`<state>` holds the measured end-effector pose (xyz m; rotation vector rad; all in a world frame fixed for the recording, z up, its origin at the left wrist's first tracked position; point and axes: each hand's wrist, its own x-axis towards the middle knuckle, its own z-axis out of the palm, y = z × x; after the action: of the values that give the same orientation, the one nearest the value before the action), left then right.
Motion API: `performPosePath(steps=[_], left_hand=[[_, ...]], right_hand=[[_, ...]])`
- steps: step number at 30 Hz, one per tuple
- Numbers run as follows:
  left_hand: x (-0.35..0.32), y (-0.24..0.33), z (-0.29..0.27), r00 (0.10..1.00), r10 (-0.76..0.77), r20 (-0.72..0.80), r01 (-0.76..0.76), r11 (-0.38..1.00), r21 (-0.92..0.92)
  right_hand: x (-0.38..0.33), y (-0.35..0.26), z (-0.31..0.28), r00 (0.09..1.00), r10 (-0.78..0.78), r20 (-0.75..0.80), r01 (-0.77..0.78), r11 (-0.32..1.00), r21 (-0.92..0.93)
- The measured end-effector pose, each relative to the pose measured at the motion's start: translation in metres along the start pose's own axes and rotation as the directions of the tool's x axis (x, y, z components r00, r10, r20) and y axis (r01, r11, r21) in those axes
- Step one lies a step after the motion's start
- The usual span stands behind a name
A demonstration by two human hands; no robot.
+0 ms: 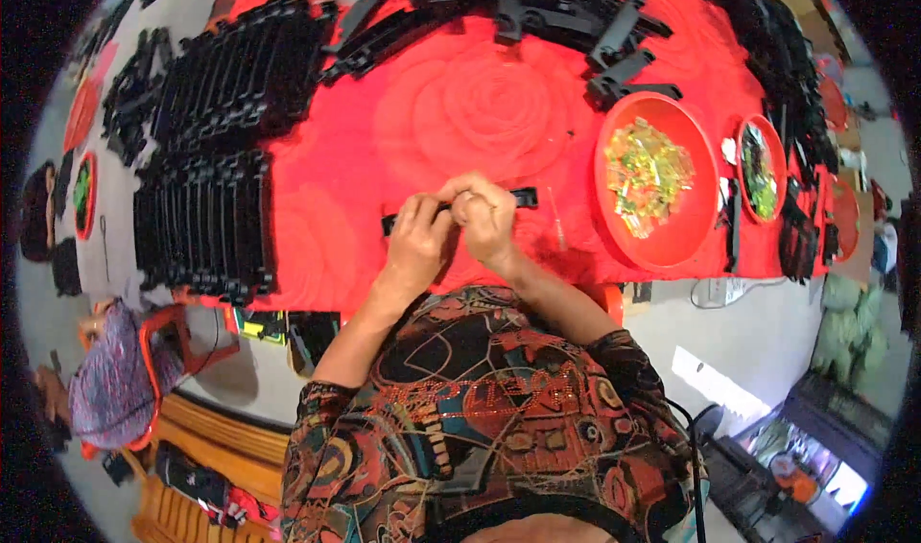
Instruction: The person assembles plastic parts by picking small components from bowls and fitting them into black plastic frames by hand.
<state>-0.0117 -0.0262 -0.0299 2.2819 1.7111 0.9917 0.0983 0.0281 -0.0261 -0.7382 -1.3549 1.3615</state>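
At the middle of the frame, both hands meet over a long black plastic strip [459, 209] lying across the red cloth [480, 111] on the counter. The left hand [417, 236] pinches it near its left end; the right hand [484, 219] curls its fingers on the middle. The strip looks light, stiff and narrow, best gripped by its edges. Stacks of black strips [206, 217] lie at left, and a red bowl [606, 174] of small yellow-green pieces sits at right.

Both hands meet over the red tabletop [460, 111]: left hand [417, 241] and right hand [487, 219] pinch a long black plastic strip [526, 197]. Stacked black strips [206, 222] sit left, a red bowl [614, 219] of yellow-green bits right.
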Motion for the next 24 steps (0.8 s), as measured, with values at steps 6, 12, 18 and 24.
performPosePath(steps=[6, 12, 18, 24], left_hand=[[0.004, 0.002, -0.005, 0.999, -0.009, 0.045, 0.009, 1.0, -0.013], [0.002, 0.0, 0.001, 1.0, -0.006, 0.012, 0.006, 1.0, -0.02], [0.005, 0.0, 0.002, 1.0, 0.002, -0.006, -0.002, 1.0, 0.009], [0.004, 0.001, 0.006, 1.0, 0.003, -0.027, -0.003, 1.0, 0.007]], right_hand=[[0.002, -0.017, -0.003, 0.996, 0.086, 0.001, -0.086, 0.995, 0.051], [0.005, -0.119, -0.072, 0.994, -0.104, -0.014, 0.082, 0.852, -0.517], [0.003, -0.116, -0.189, 0.97, 0.211, -0.122, -0.193, 0.354, -0.915], [-0.006, -0.085, -0.205, 0.953, 0.289, -0.086, -0.143, 0.181, -0.973]])
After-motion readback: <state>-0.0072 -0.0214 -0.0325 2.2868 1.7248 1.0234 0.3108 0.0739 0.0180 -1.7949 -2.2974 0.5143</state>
